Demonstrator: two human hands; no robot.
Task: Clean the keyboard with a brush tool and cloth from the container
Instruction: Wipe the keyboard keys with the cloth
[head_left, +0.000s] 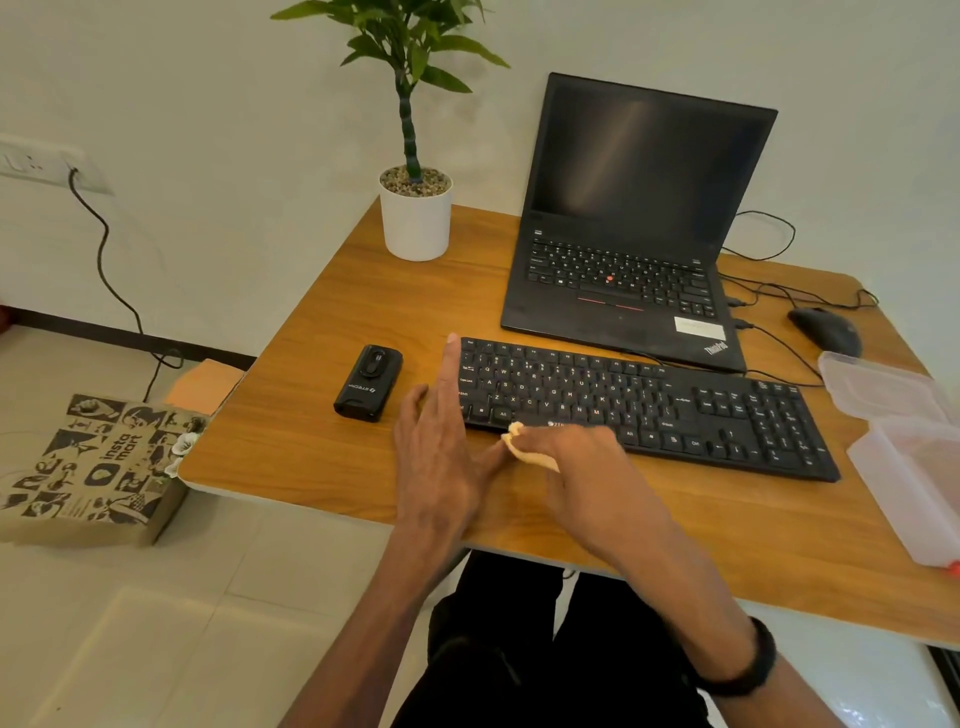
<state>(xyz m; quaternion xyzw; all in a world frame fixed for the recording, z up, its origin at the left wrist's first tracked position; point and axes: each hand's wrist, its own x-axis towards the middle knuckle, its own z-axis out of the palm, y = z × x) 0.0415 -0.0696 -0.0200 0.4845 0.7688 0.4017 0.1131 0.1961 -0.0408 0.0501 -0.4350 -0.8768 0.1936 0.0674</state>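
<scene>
At far left we see a printed paper bag (98, 462) on the floor beside the desk (322, 291). On the desk, a black case (369, 382) lies left of the keyboard (649, 405); a potted plant (415, 208) stands at the far edge. Our left hand (441, 457) rests with fingers straight at the keyboard's left end, its grip open and holding nothing. Our right hand (582, 462) pinches a pale cloth (524, 449) at the keyboard's near edge, close to the space bar. A laptop (634, 223) stands open behind the keyboard. Right of it lies a mouse (826, 330). The clear container (904, 447) sits at the right edge, lid open.
</scene>
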